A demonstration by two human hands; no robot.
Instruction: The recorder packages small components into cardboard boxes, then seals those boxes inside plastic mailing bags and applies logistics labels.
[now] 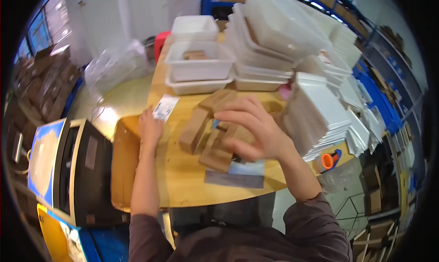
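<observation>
At the left side of the table, my left hand [150, 128] holds a white printed label [166, 107] by its near corner, with the fingers partly hidden from view. My right hand [258, 131] hovers over a cluster of small brown cardboard boxes [193, 130], its fingers curved and apart, slightly blurred. Nothing shows between its thumb and fingers. Some of the boxes beneath it are hidden by the hand. A grey-blue flat sheet [235, 178] lies under the nearest box, close to the table's front edge.
White plastic bins [200, 70] stand at the back, beside a tall leaning stack of translucent trays [283, 28]. White flat packages [327, 106] pile up on the right, near an orange-and-blue tape dispenser [327, 162]. An open brown carton [124, 163] adjoins the table's left edge.
</observation>
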